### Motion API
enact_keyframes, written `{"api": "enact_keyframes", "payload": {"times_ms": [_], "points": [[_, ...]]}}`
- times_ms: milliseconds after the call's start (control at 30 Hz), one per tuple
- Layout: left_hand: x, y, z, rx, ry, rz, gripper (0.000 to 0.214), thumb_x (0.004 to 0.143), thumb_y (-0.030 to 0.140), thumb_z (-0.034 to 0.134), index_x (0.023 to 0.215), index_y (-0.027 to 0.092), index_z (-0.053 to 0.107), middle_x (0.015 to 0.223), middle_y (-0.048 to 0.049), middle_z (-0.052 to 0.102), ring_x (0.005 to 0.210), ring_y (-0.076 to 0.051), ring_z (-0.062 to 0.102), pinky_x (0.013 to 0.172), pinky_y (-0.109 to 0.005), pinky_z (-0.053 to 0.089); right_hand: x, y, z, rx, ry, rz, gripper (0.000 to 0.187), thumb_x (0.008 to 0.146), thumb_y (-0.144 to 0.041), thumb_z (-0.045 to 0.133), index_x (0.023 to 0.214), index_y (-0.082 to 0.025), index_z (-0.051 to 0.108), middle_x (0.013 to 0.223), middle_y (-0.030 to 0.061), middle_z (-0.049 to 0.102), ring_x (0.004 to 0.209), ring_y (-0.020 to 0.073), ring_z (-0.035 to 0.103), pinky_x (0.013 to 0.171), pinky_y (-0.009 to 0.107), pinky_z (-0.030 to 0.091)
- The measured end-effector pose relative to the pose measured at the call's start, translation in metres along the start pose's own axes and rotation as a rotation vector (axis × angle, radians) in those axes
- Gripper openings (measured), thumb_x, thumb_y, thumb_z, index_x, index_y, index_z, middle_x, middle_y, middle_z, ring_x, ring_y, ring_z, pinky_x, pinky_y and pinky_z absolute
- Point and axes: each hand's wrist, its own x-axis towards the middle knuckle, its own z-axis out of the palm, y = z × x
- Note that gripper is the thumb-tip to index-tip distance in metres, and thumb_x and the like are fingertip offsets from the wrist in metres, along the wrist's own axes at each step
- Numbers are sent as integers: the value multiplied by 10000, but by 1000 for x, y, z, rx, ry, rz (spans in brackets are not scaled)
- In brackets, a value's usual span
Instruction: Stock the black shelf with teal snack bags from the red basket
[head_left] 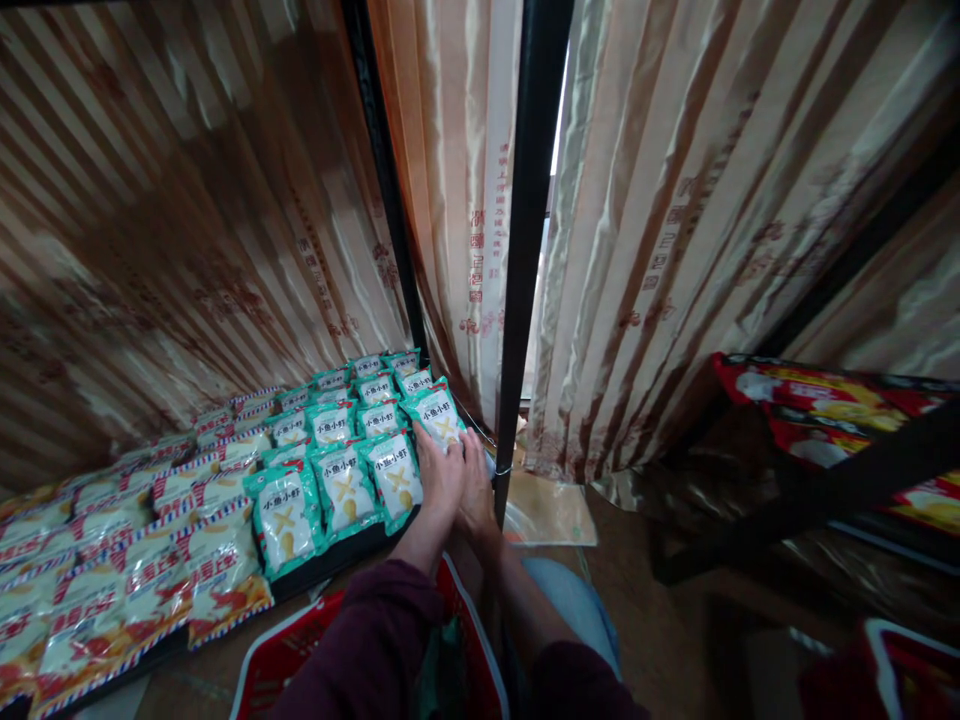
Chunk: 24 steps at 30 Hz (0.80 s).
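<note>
A green and white snack bag (436, 412) sits at the right end of the shelf display, tilted up above its neighbours. My left hand (440, 473) is closed on its lower part, with the thumb against the front. Right beside it, my right hand (475, 482) grips the bag's lower right edge, its fingertips partly hidden. Rows of matching green snack bags (343, 487) lie just left of my hands. Farther left, white and red snack bags (221, 570) with striped edges fill the same shelf.
Below my forearms stands a red basket (259, 655) with a green packet inside. A black shelf post (529, 230) rises close to my right hand. Pleated curtains (660, 200) hang behind. Red and yellow packages (817, 410) lie on a rack at right, above another red basket (847, 670).
</note>
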Motion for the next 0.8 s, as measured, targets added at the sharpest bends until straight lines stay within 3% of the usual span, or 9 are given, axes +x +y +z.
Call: {"api": "enact_keyframes", "payload": {"times_ms": [133,333,500,633,800], "points": [[0,4,2,46,-13,-58,715,794,207,460,1420,-4,186,1464,-242,337,1389,-259,287,1146,-361,234,2,0,-2,-49,-4,-2,552,899,-300,401,1423,-155,306,1470,157,342,1380,271,305,1086,505,357],[2,5,0,62,-4,-27,676,806,177,437,1402,-47,211,1467,-278,308,1385,-284,290,1140,-366,245,3,-1,4,-151,-29,3,522,904,-275,365,1405,-132,355,1431,166,420,1350,257,362,1083,494,353],[6,-1,3,68,14,-26,678,793,178,444,1410,-3,226,1470,-241,328,1397,-271,267,1151,-392,222,3,5,8,-257,-51,-43,480,905,-230,336,1365,-121,426,1408,157,455,1370,258,320,1118,526,278],[8,-4,6,85,-10,11,658,792,187,432,1390,-25,253,1463,-256,326,1403,-257,254,1150,-373,226,0,13,10,-319,-40,4,484,898,-245,361,1361,-127,439,1436,150,422,1408,288,225,1093,538,296],[6,-5,7,85,0,24,661,785,178,421,1398,0,248,1471,-243,318,1409,-263,237,1148,-397,232,-1,18,14,-325,-25,27,496,930,-250,315,1415,-162,365,1450,139,412,1382,255,305,1075,482,333]]}}
